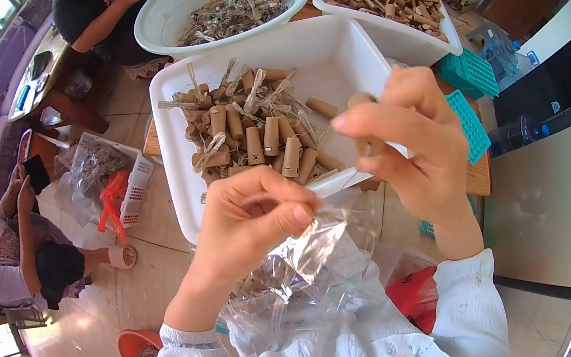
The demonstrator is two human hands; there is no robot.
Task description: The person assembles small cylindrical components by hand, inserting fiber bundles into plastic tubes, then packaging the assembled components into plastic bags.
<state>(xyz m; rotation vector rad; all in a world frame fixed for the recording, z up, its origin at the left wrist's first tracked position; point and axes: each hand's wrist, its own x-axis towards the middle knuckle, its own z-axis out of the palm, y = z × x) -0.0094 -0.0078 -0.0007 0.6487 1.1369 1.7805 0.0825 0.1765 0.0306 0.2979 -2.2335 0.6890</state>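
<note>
Tiled floor, bright windows off to the left, and a low wooden table [481, 179] crowded with bins is what I'm looking down on. My right hand [409, 141] has its fingers closed around a short tan cork-like cylinder [367, 144], held up just over the near rim of the white rectangular plastic tray [339, 45]. My left hand [258, 219] pinches the mouth of a small clear plastic bag [314, 248], down near my lap.

Progress-wise, I'd say plenty is left: the tray holds a big heap of tan cylinders tied with straw-coloured fibre [252, 128], and this piece isn't in the bag yet. A pile of crinkly clear bags [282, 304] sits on my lap, and something tan shows through it, too blurry to count. My fingers hide most of the cylinder, so I can't tell if it has fibre on it.
</note>
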